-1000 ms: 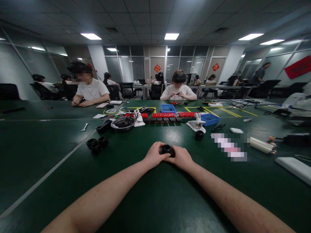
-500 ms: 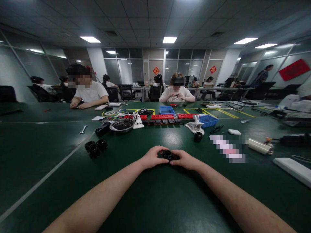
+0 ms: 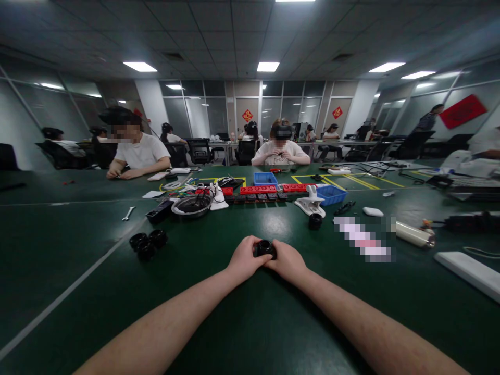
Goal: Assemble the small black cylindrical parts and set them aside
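Observation:
Straight ahead on the green table [image 3: 250, 317], a black round part [image 3: 265, 246] with a hollow top sits between my two hands. My left hand [image 3: 245, 260] curls around its left side, thumb across the front. My right hand [image 3: 288, 261] closes on it from the right, its fingers bent against the side. The thumbs nearly meet in front and hide the lower part. A cluster of similar black round parts [image 3: 146, 249] stands to the left. One more black round part [image 3: 315, 221] is at the right, before a white clip-shaped stand [image 3: 310, 203].
Beyond my hands run red and black socket blocks [image 3: 258, 189], with a round metal dish [image 3: 191, 205] at their left. Blue trays [image 3: 331, 195] stand behind. A wrench [image 3: 128, 213] lies left; a cream cylinder [image 3: 414, 234] lies right. Two people [image 3: 142, 151] sit across the table.
My hands have drawn closer together around the black round part, and the right hand has shifted left. The whole view has turned slightly, so the scene sits a little further left.

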Available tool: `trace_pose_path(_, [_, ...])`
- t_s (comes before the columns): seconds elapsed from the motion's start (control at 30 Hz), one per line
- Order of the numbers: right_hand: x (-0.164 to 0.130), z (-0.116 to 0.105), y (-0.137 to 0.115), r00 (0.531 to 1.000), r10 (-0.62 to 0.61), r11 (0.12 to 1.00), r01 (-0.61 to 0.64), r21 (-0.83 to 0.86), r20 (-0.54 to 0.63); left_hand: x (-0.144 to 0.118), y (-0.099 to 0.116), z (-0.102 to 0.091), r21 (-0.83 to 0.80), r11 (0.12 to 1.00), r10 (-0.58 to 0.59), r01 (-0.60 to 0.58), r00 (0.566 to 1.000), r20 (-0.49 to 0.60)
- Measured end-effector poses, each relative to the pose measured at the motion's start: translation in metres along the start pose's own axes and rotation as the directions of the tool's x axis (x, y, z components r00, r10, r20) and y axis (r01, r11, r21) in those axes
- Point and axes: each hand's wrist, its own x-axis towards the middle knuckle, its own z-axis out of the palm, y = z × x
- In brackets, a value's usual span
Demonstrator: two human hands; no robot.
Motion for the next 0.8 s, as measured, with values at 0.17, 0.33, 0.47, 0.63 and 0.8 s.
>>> trace_pose_path(0.17, [-0.003,-0.009,0.005,0.995,-0.095,0.993,0.093,0.077,0.021,0.000,0.001,-0.007,-0.032,0.996,0.085,-0.083,0.994,0.062])
trace_pose_path(0.33, [-0.002,-0.019,0.016,0.949,-0.301,0.900,0.250,0.357,0.094,0.000,0.002,-0.017,-0.107,0.981,0.178,-0.161,0.968,0.174])
trace_pose_path(0.47, [0.001,-0.021,0.020,0.927,-0.315,0.844,0.175,0.506,0.205,0.002,0.002,-0.021,-0.093,0.977,0.207,-0.191,0.954,0.218])
trace_pose_path(0.63, [0.002,-0.024,0.021,0.915,-0.317,0.794,0.112,0.598,0.251,0.006,-0.002,-0.021,-0.082,0.981,0.189,-0.174,0.949,0.253])
trace_pose_path(0.8, [0.002,-0.026,0.021,0.906,-0.332,0.766,0.095,0.636,0.264,0.008,-0.006,-0.022,-0.118,0.977,0.205,-0.177,0.933,0.296])
